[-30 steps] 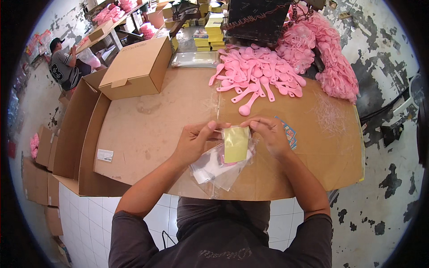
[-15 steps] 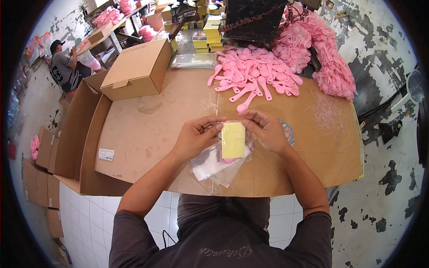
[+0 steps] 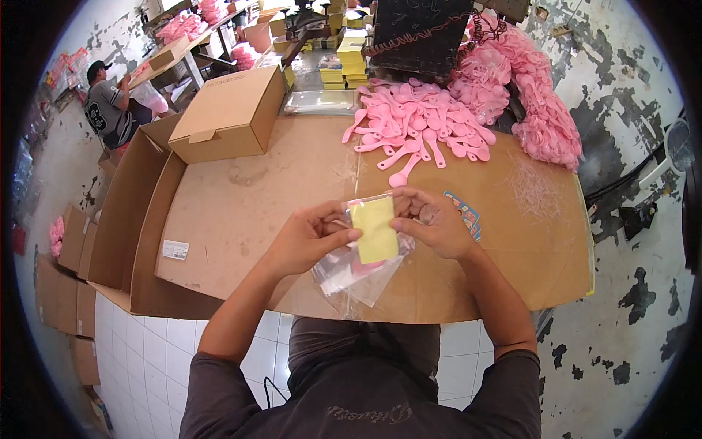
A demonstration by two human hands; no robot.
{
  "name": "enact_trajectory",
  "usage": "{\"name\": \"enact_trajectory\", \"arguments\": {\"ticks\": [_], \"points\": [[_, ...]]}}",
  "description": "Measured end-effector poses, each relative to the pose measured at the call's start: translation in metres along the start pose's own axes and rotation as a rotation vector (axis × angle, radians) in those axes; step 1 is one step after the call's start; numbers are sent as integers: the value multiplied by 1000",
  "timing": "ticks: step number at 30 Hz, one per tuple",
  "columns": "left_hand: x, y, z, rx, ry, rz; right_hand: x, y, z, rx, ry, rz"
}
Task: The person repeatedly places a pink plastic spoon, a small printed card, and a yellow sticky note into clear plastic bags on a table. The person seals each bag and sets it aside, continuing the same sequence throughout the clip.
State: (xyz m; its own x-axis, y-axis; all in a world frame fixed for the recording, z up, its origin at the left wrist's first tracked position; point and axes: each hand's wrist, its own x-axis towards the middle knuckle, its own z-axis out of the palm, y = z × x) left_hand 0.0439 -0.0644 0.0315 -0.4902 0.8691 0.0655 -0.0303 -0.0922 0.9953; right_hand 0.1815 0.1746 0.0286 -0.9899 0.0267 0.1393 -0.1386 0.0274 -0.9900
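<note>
We see the left hand (image 3: 311, 235) and right hand (image 3: 439, 225), fingers pinching a plastic-wrapped yellow card (image 3: 374, 233) — white label (image 3: 175, 249) at left, print illegible.

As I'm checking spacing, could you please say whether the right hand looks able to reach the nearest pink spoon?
Probably yes: the nearest pink spoon lies just beyond the right hand, nothing visibly between, though that hand holds a clear bag.

Card (image 3: 374, 234) before spoon pile (image 3: 420, 121)
</note>
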Motion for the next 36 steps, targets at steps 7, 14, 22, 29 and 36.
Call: {"name": "enact_trajectory", "arguments": {"ticks": [7, 14, 22, 29, 36], "points": [[-67, -6, -116, 163, 589, 298, 0, 0, -26, -374, 229, -52], [-51, 23, -116, -133, 679, 346, -17, -16, -76, -994, 345, -105], [25, -9, 12, 840, 69, 106, -37, -28, -109, -1088, 186, 515], [41, -34, 21, 847, 30, 106, -43, -19, -117, -911, 258, 356], [38, -37, 18, 580, 99, 53, -45, -8, -124, -852, 286, 287]]}}
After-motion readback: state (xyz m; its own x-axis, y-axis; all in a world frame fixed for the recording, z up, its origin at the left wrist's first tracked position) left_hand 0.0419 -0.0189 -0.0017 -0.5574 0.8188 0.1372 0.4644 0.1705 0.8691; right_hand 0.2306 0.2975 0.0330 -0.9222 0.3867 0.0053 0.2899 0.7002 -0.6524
